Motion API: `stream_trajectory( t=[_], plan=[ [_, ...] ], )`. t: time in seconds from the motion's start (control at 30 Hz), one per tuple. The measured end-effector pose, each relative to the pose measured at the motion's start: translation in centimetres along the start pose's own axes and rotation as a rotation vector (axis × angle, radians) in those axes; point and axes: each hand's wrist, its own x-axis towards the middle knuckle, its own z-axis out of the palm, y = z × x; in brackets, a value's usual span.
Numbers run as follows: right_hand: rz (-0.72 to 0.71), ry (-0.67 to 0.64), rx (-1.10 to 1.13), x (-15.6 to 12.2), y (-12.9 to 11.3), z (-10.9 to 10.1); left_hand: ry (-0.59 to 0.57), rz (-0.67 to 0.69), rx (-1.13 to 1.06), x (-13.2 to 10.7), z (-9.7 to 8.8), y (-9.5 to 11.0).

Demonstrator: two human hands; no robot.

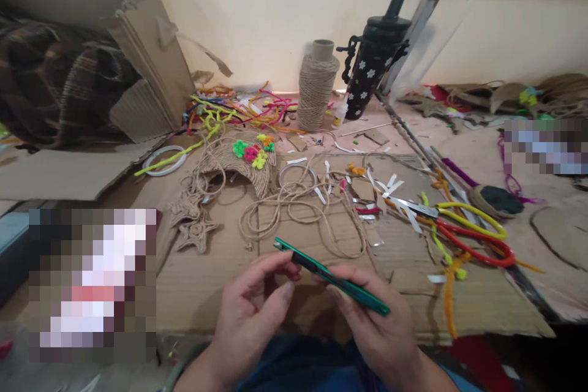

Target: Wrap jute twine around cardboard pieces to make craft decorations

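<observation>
Green tool point(337, 282); black tumbler point(372, 64), white floral pattern; scissors point(430, 211) red- and yellow-handled.

A single view comes from a camera worn on the person's head, looking forward and down across a table point(459, 150). Nearest the lens, the left hand point(257, 312) and right hand point(379, 318) come in from the bottom edge, with blue clothing point(294, 370) at the lower middle. A cardboard sheet point(193, 303) spreads through the center, seen at a slant from above. Farther off, a twine spool point(316, 95) and a black tumbler point(367, 70) stand before the pale wall point(257, 30) across the top. A cardboard box point(151, 67) fills the upper left.
</observation>
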Motion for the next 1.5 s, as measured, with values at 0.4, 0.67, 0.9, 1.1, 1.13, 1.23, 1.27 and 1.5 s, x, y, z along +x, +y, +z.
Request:
stream_trajectory(
  t=[0.4,0.67,0.9,1.1,1.13,1.23,1.27,1.5],
  plan=[
    [0.135,0.007,0.058,0.1,0.1,0.3,-0.114,0.125,0.169,0.4,0.2,1.3],
    [0.214,-0.008,0.143,-0.1,0.2,0.3,-0.173,0.13,0.149,-0.1,0.1,0.8],
    [0.487,0.002,0.558,-0.4,0.5,-0.6,0.294,0.221,0.115,-0.2,0.1,-0.3],
    [0.533,-0.02,0.614,-0.5,0.8,-1.1,-0.032,0.31,0.465,0.6,0.2,1.0],
    [0.537,0.001,0.617,-0.5,0.8,-1.0,-0.07,0.312,0.464,0.6,0.2,1.1],
    [0.536,0.05,0.598,-0.2,0.4,-0.3,-0.127,0.326,0.437,0.7,0.4,1.1],
    [0.525,0.029,0.588,-0.1,0.1,0.0,-0.133,0.33,0.431,0.7,0.5,1.0],
    [0.58,-0.072,0.747,-0.1,-0.6,1.0,-0.181,0.307,0.386,0.2,0.3,0.5]
  ],
)
